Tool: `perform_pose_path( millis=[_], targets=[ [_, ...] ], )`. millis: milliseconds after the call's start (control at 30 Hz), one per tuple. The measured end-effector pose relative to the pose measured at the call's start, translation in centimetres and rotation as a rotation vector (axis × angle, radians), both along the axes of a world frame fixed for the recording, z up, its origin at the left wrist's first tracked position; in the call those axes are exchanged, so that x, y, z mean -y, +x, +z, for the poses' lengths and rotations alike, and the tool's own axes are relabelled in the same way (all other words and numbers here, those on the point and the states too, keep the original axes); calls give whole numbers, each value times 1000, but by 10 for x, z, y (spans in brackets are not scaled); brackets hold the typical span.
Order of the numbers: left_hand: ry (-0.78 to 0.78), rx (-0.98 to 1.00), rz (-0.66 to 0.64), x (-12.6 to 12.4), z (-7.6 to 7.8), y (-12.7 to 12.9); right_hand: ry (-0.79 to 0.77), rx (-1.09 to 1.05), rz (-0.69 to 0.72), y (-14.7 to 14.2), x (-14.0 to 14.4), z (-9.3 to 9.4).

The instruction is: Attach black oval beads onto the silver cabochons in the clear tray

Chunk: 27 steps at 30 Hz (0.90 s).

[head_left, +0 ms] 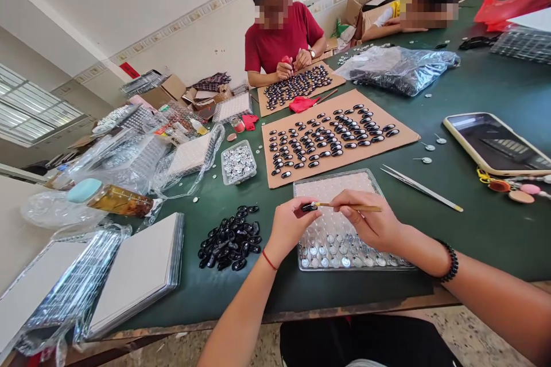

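Note:
My left hand (287, 228) pinches a small glossy black oval piece (308, 207) between thumb and fingers. In my right hand (373, 225) is a thin brush (359, 207) with a wooden handle, its tip touching the black piece. Both hands are above a clear plastic tray (336, 182) with a pale backing; round silvery discs (331, 262) fill its near rows. Left of my left hand lies a heap of loose black pieces (232, 238). Beyond the tray, a cardboard sheet (282, 176) carries rows of black pieces with pale spots.
A tub of silvery bits (239, 164) stands beyond the heap. Tweezers (422, 187) and a phone (499, 143) lie to the right. Stacked trays (138, 275), a jar (112, 198) and plastic bags crowd the left. Across the table, a person in red (282, 46) works at another cardboard sheet.

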State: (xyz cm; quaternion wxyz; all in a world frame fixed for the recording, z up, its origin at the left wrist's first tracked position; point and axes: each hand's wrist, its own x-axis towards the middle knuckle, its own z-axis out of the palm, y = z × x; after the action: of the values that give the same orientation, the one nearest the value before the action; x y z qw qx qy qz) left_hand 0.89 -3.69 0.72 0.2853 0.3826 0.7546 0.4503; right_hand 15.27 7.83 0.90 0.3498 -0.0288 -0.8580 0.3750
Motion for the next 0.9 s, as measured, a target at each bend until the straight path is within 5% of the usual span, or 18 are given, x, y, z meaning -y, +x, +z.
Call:
perform_pose_path(
  millis=[900],
  targets=[
    [2, -91, -54, 3, 5, 9, 270, 14, -44, 0, 8, 1]
  ],
)
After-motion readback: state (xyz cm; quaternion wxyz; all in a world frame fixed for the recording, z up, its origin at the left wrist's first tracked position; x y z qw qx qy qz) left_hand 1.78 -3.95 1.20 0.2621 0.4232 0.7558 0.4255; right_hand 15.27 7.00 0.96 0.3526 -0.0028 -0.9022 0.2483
